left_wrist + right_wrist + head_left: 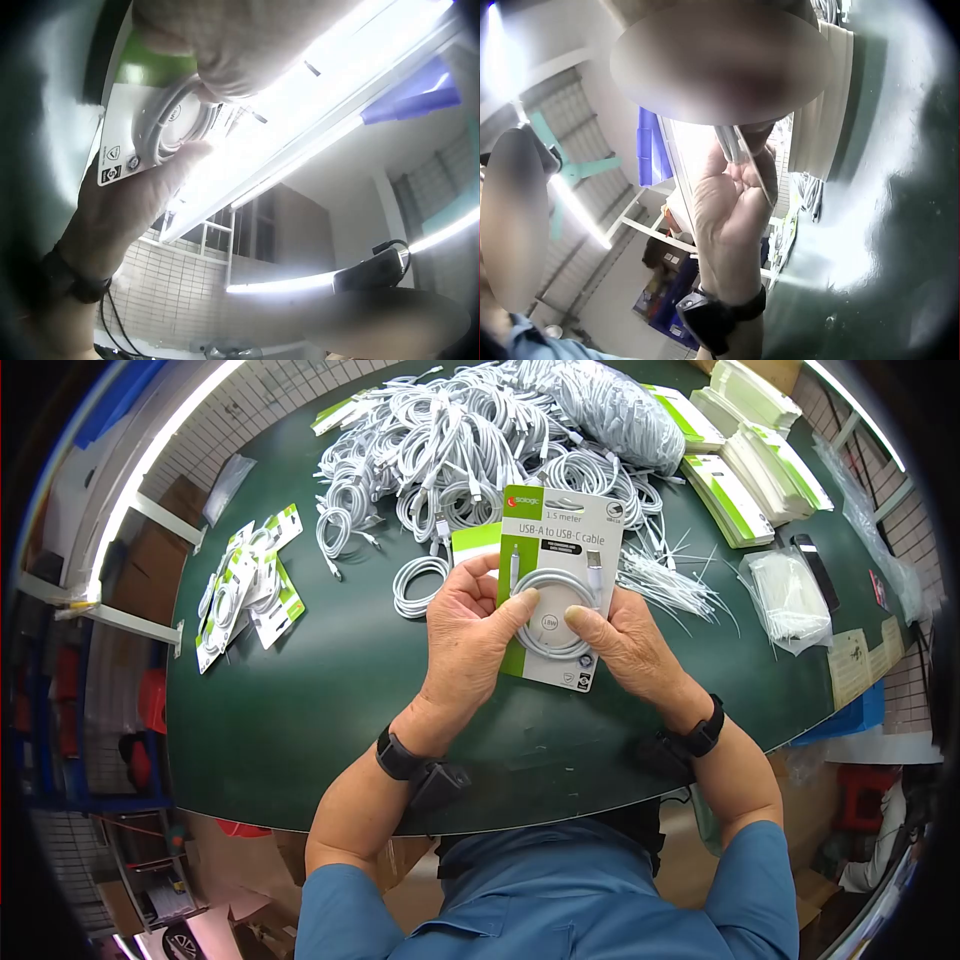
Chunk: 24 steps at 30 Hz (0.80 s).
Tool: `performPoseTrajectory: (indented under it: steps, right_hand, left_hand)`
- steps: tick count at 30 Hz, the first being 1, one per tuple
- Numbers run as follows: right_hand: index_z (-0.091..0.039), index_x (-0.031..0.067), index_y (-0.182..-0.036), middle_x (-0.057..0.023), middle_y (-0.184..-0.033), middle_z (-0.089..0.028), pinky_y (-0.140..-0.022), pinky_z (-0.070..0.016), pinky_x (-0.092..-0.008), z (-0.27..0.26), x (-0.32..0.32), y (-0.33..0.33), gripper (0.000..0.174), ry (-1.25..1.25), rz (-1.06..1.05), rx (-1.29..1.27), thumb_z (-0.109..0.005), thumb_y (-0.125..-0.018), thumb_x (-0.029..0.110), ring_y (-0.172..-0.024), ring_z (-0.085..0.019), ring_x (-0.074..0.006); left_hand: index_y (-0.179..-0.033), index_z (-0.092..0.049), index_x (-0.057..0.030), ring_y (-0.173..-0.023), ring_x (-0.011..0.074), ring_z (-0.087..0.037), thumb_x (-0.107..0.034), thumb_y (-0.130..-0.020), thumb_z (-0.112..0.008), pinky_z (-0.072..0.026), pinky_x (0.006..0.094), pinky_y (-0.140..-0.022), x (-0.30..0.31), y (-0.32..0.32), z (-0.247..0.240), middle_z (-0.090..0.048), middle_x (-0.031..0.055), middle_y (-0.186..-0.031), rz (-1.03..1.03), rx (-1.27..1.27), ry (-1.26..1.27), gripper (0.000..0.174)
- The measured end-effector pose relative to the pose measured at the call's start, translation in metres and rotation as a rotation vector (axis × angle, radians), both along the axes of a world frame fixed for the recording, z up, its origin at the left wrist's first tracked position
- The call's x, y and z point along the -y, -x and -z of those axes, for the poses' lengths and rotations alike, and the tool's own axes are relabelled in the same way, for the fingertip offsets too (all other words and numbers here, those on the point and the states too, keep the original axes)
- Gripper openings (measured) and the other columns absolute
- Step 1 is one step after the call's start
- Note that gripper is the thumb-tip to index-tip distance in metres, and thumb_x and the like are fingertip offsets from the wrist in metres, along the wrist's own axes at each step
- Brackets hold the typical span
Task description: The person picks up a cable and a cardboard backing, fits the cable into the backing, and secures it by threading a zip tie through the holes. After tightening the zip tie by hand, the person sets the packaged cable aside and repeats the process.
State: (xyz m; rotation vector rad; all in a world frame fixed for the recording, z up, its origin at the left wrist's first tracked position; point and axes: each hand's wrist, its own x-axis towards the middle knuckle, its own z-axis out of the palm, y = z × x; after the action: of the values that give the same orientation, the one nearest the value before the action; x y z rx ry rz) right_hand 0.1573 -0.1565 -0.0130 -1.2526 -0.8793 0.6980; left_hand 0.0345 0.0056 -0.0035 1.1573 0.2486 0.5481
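Observation:
Both hands hold up a cable card [568, 525], white and green and printed "USB-A to USB-C cable", over the front of the table. A coiled white cable [530, 645] lies on the card's face, its plugs pointing up. My left hand [465, 625] grips the card's left edge, thumb on the coil. Along the right edge my right hand [635, 645] pinches it, that thumb also on the coil. The left wrist view shows the coil [154, 131] under both thumbs. In the right wrist view the card is seen edge-on beside the left hand [735, 195].
A large heap of coiled white cables [440, 440] covers the back of the green table [300, 750]. Carded cables [250, 585] lie at left. Stacks of blank cards [735, 500] stand back right, near loose zip ties [670, 580], a bag of ties [785, 595] and a dark phone [815, 570].

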Motion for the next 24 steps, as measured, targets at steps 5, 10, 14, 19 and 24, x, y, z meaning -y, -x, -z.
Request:
performPoseTrajectory:
  steps: [5, 10, 14, 19, 24]
  right_hand:
    - [-0.071, -0.0050, -0.127, -0.0068, -0.106, -0.079, -0.080, -0.0585, -0.0289, -0.004, -0.001, 0.002, 0.040, 0.051, 0.157, 0.029, -0.067, -0.111, 0.032, -0.093, -0.071, -0.0102]
    - [-0.072, -0.0055, -0.123, -0.0073, -0.102, -0.079, -0.077, -0.0583, -0.0278, -0.008, 0.002, -0.002, 0.037, 0.013, 0.242, 0.011, -0.065, -0.112, 0.029, -0.090, -0.070, -0.0088]
    - [-0.072, -0.0057, -0.123, -0.0086, -0.105, -0.078, -0.075, -0.0584, -0.0271, -0.008, 0.004, 0.003, 0.035, -0.009, 0.215, -0.029, -0.065, -0.112, 0.027, -0.090, -0.070, -0.0088]
    - [-0.072, -0.0058, -0.122, -0.0091, -0.107, -0.078, -0.077, -0.0588, -0.0266, -0.007, 0.006, 0.005, 0.035, 0.020, 0.233, -0.041, -0.067, -0.110, 0.027, -0.092, -0.070, -0.0091]
    - [-0.073, -0.0048, -0.123, -0.0084, -0.108, -0.078, -0.078, -0.0589, -0.0267, -0.010, 0.006, 0.007, 0.034, 0.014, 0.252, 0.024, -0.072, -0.108, 0.026, -0.093, -0.071, -0.0089]
  left_hand:
    - [-0.157, -0.038, 0.0053, -0.119, 0.0161, -0.063, 0.001, -0.098, -0.075, -0.0594, 0.0331, -0.099, 0.012, -0.005, 0.006, -0.061, 0.0124, -0.126, -0.146, 0.045, -0.299, 0.070]
    - [-0.125, -0.071, -0.0066, -0.123, 0.0377, -0.055, -0.031, -0.077, -0.093, -0.0428, 0.0521, -0.106, 0.021, 0.014, -0.013, -0.062, 0.0117, -0.122, -0.346, 0.102, -1.528, 0.058]
    - [-0.104, -0.069, -0.0060, -0.123, 0.0380, -0.055, -0.027, -0.069, -0.097, -0.0446, 0.0523, -0.106, 0.029, 0.008, -0.005, -0.063, 0.0095, -0.118, -0.253, 0.061, -1.484, 0.049]
    - [-0.097, -0.066, -0.0059, -0.129, 0.0392, -0.055, -0.013, -0.070, -0.095, -0.0453, 0.0524, -0.107, 0.017, 0.003, 0.005, -0.064, 0.0088, -0.115, -0.169, 0.094, -1.387, 0.040]
    - [-0.097, -0.066, -0.0065, -0.133, 0.0404, -0.055, -0.007, -0.073, -0.091, -0.0448, 0.0521, -0.109, 0.010, 0.009, 0.000, -0.065, 0.0083, -0.116, -0.100, 0.108, -1.332, 0.035]
